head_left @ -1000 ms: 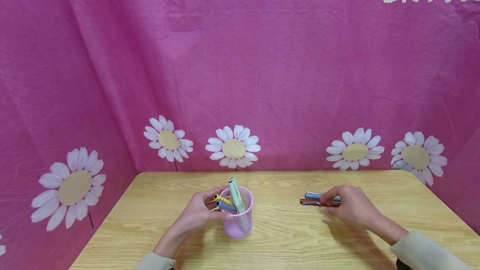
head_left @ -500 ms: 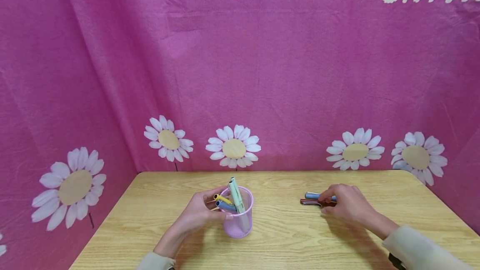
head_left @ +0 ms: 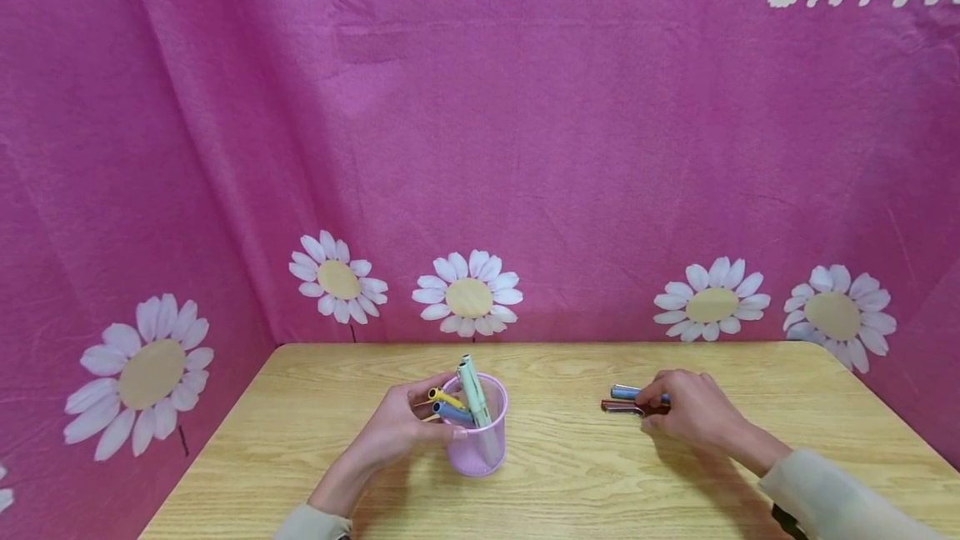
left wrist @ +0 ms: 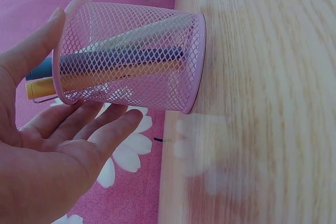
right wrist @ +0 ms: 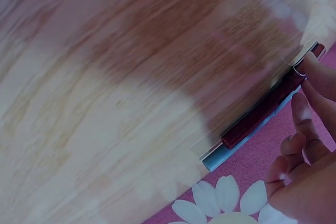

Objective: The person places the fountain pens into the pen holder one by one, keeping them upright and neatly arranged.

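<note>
Dark red pen (head_left: pixel 621 407) lies well to the right of the pink mesh cup (head_left: pixel 480 452), pinched by the right hand (head_left: pixel 693 411), with a blue pen (head_left: pixel 624 392) alongside. At the cup's left, the left hand (head_left: pixel 393 423) holds it between thumb and fingers.

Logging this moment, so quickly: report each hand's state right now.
Left hand: holding the mesh pen cup.
Right hand: pinching the dark red pen; whether it also grips the blue pen beside it cannot be told.

Free passage between mesh cup (head_left: pixel 474 453) and red pen (head_left: pixel 619 407), blue pen (head_left: pixel 624 392) just behind.
</note>
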Demonstrator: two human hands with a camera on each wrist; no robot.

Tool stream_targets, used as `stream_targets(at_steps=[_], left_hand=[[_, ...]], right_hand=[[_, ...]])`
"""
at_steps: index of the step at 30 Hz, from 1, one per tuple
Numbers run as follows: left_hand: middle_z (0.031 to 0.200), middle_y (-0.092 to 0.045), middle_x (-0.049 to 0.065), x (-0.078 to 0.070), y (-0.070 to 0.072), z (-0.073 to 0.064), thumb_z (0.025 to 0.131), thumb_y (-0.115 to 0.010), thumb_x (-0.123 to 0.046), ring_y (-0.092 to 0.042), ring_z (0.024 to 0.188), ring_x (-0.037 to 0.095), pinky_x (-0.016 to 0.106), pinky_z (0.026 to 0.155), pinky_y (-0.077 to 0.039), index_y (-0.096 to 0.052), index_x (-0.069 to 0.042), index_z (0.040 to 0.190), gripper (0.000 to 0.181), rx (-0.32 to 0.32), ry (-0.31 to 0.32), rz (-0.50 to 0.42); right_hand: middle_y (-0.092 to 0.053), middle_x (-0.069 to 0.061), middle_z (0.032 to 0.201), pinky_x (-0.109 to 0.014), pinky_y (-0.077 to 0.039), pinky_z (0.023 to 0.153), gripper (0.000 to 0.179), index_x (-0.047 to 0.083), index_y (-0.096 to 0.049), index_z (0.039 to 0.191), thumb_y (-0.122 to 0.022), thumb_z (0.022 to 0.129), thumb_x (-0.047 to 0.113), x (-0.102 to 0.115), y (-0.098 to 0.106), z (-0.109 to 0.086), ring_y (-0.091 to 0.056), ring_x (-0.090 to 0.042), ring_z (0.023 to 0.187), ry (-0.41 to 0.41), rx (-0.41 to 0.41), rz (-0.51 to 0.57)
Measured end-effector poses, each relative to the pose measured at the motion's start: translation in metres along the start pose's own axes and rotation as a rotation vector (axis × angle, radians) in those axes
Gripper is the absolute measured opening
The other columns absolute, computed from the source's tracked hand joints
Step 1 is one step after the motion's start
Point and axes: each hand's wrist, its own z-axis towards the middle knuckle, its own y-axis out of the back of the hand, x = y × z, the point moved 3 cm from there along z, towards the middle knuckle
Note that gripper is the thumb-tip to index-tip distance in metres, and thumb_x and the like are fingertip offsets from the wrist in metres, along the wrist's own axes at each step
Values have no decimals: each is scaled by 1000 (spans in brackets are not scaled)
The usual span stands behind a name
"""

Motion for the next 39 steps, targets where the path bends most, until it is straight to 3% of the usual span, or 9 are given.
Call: stream_targets(at_steps=[10, 26, 32, 39], left_hand=[[153, -52, 26, 0, 0, 0, 79, -86, 3, -57, 133, 42, 45, 109, -50, -50, 5, 153, 82, -2, 2, 6], [152, -53, 25, 0, 1, 0, 80, -87, 2, -59, 131, 39, 44, 108, -51, -51, 4, 152, 81, -10, 3, 16], [151, -54, 26, 1, 0, 1, 79, -86, 4, -59, 131, 41, 43, 108, -51, -50, 6, 152, 81, -3, -6, 9], [151, -53, 27, 1, 0, 1, 79, -85, 5, -56, 134, 45, 43, 108, -51, -49, 5, 153, 82, -7, 1, 16]], right_hand=[[-69, 14, 90, -31, -52, 69, 21, 21, -83, 87, -96, 73, 14, 4, -2, 4, -63, -9, 82, 57, 32, 99], [-71, 15, 85, -27, -47, 64, 22, 20, -81, 84, -94, 69, 8, 6, -1, 3, -54, -5, 75, 86, 108, 137], [-68, 18, 81, -26, -44, 64, 25, 24, -80, 82, -92, 69, 6, 7, -1, -1, -53, -7, 73, 63, 159, 167], [-74, 16, 88, -31, -53, 73, 26, 25, -82, 86, -93, 72, 6, 7, 1, -5, -64, -10, 85, 36, 207, 225]])
